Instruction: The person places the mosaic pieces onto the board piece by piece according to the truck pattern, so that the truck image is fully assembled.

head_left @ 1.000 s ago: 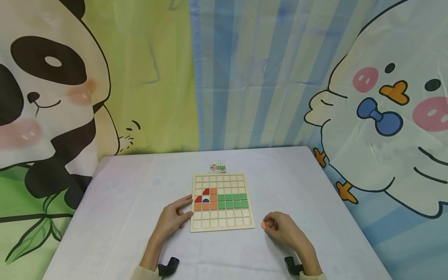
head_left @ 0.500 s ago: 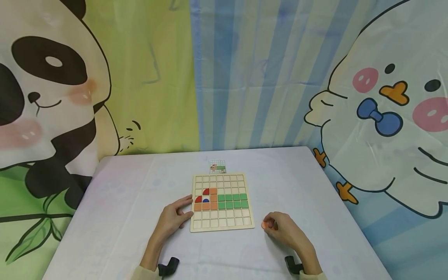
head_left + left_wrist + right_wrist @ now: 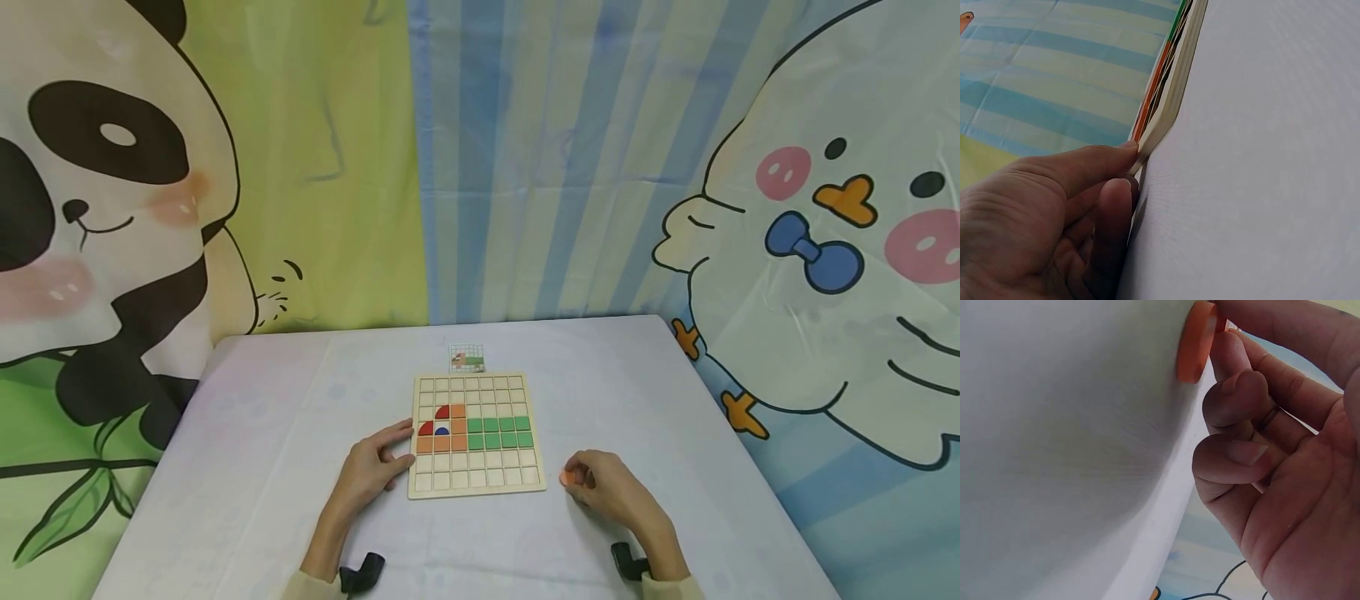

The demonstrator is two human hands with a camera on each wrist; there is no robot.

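Observation:
A wooden grid puzzle board lies on the table with red, orange and green pieces and a blue-and-white one in its cells. At its left edge my left hand rests, index fingertip and thumb touching the frame; the left wrist view has the thumb right at the board's corner. Right of the board, my right hand pinches a small orange piece with a rounded rim, close over the tablecloth. Its other fingers curl toward the palm. Another bit of orange shows between the fingers.
Behind the board lies a small picture card with a coloured grid pattern. A white cloth covers the table. Printed curtains with a panda and a white bird hang around it.
My right hand has barely shifted, with the orange piece still pinched and tilted slightly. The left hand and the board stay as they were.

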